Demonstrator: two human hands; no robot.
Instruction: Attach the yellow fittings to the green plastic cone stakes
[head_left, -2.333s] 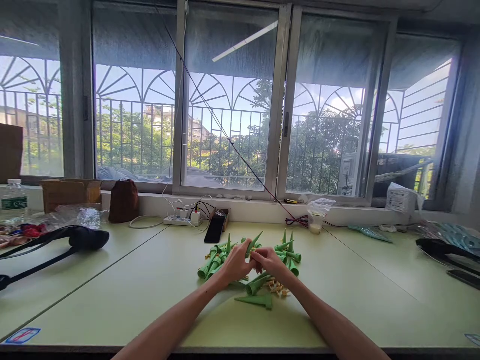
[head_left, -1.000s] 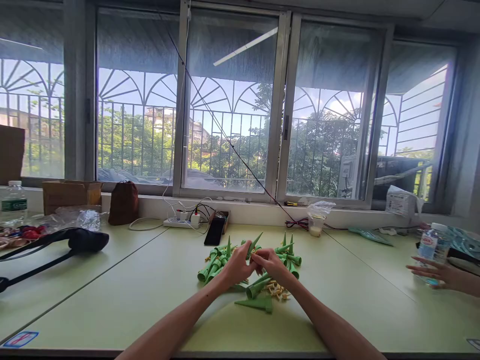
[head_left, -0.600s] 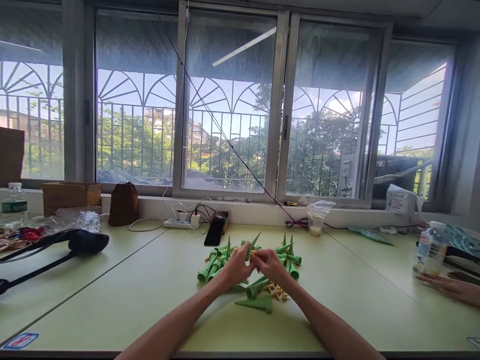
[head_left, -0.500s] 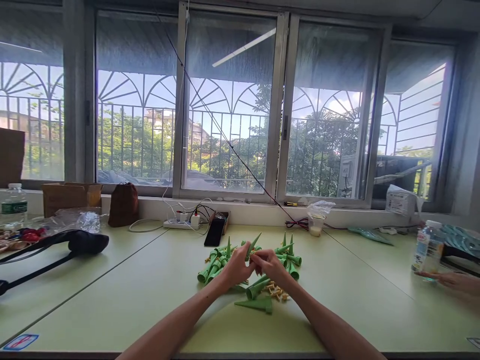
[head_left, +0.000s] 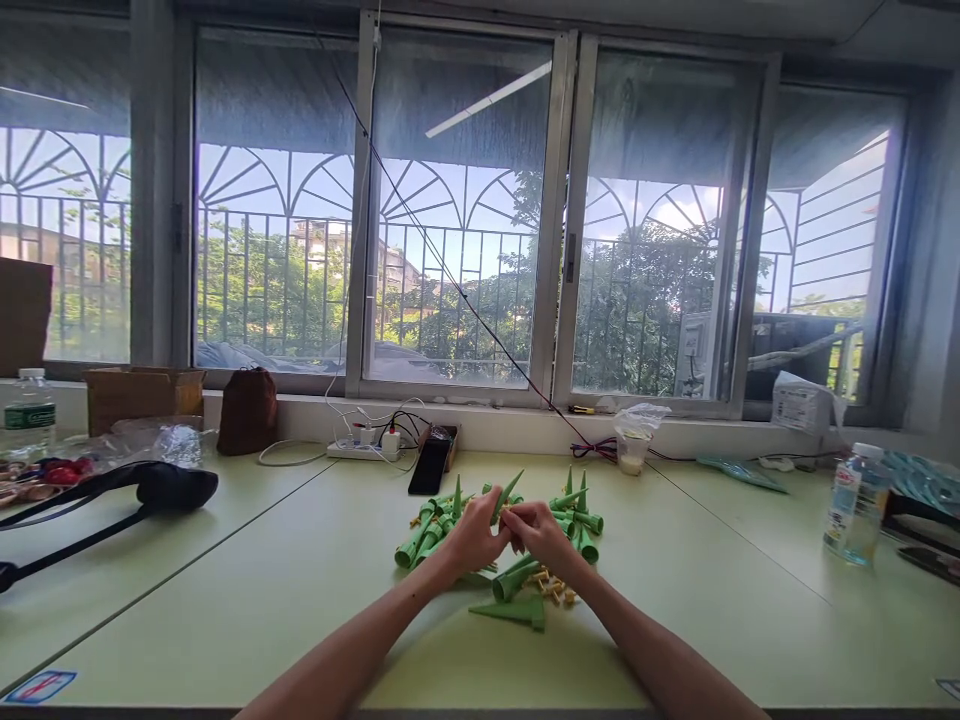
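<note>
My left hand (head_left: 476,532) is closed around a green cone (head_left: 510,486), whose pointed end sticks up and to the right past the fingers. Fingertips of my right hand (head_left: 538,528) pinch together at the cone's lower end, meeting the left fingers. Whatever lies in that pinch is too small and covered to name. Green cones (head_left: 426,537) are heaped left of and behind my hands, and more cones (head_left: 585,520) lie to the right. Below my wrists, small yellowish pegs (head_left: 553,586) sit beside one cone (head_left: 514,578) and a flat-lying green cone (head_left: 511,611).
Behind the cones are a black phone (head_left: 430,466) and a power strip (head_left: 364,451) with cables. A plastic cup (head_left: 631,450) stands near the sill. To the right is a bottle (head_left: 855,505); on the left lies a black strapped object (head_left: 176,484), near a brown pouch (head_left: 248,411).
Another person's hand, which was by the bottle on the right, has left the view. My hands and the cone have hardly moved.
</note>
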